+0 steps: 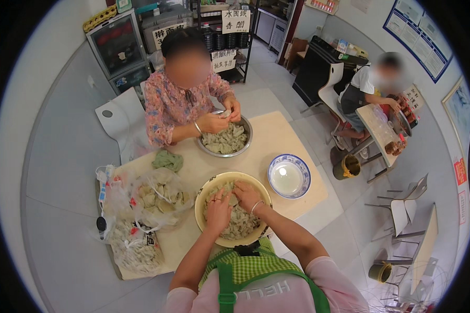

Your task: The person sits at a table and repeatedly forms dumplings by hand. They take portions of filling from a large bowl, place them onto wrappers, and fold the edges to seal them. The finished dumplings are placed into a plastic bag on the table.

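Note:
A yellow enamel basin (199, 214) with a worn dark rim stands before me on the table, heaped with pale grey-green torn pieces (245, 221) of a doughy or bread-like food. Both my hands are inside it, over the heap. My left hand (219, 213) has its fingers bent around one edge of a pale piece (228, 200). From the other side my right hand (247, 196), with a bracelet at the wrist, closes its fingers on that piece. Some fingertips are hidden among the food.
Across the table (266, 130), a person handles a piece over a steel bowl (249, 136) of similar pieces. A blue-and-white bowl (289, 176) stands at right. Plastic bags (162, 201) of pale food and a green cloth (167, 160) lie left. Another person sits at a farther table.

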### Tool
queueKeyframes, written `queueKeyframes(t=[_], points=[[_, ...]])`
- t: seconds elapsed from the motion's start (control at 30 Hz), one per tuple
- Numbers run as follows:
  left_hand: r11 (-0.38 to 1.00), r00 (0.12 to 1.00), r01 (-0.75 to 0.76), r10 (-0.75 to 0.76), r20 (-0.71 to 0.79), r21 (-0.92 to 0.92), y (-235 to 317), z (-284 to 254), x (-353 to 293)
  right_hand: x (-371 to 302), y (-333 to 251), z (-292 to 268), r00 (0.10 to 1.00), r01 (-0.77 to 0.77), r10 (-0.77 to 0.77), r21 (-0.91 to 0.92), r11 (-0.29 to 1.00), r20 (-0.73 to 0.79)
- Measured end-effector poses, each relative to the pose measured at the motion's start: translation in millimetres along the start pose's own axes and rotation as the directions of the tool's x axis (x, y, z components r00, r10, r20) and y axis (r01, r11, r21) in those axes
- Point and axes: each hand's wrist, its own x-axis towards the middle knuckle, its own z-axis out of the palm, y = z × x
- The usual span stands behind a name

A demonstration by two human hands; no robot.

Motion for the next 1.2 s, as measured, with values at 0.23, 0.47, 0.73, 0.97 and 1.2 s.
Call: queueKeyframes(t=[0.23,0.47,0.73,0.97,1.2], points=[[0.997,0.965,0.048,-0.030,0.262,-0.061,-31,32,15,1,-9,-7,0.987,-0.034,0.038,-0.027,0.999,0.155],[0.992,0.989,0.060,-0.074,0.126,0.107,-32,48,7,-6,-38,-28,0.948,-0.283,0.281,-0.008,0.959,0.149],[0.930,0.932,0.361,-0.363,0.011,0.065,-38,40,24,-23,-47,-40,0.916,-0.399,0.395,0.221,0.890,0.067],[0.928,0.950,0.313,-0.306,-0.063,0.204,-16,18,27,-39,-28,-28,0.863,-0.474,0.500,0.471,0.744,0.079],[0.452,0.916,0.395,-0.266,0.301,-0.800,-7,21,-10,-37,-29,-24,0.790,-0.601,0.362,0.738,0.306,0.494]])
